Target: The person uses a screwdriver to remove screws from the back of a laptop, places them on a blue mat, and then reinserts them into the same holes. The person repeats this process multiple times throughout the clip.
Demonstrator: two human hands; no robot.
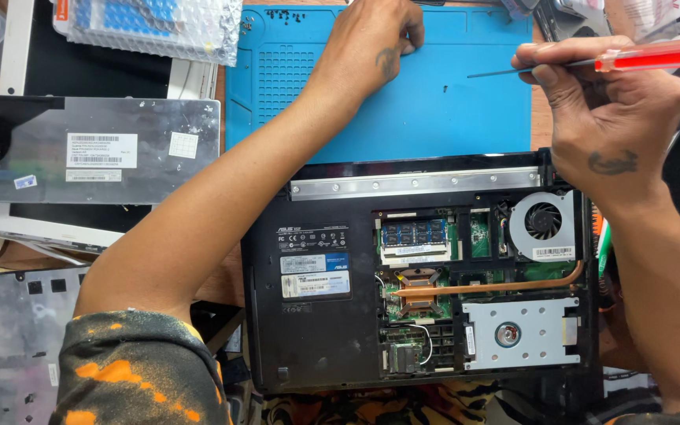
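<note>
A cluttered surface (230,283) carries a blue mat (434,110) under both hands: left hand (375,43) pinches closed on it, right hand (607,110) grips a red screwdriver (647,57); below them, 1 opened laptop (316,315)

The left arm stretches forward and to the right, bare from the patterned orange-and-grey sleeve at the elbow, and the left hand (375,39) lies knuckles up with its fingers curled under and the fingertips pressed down. The right hand (604,102) is raised, back toward the camera, its fingers closed in a pinch, the forearm running down to the right edge.
</note>
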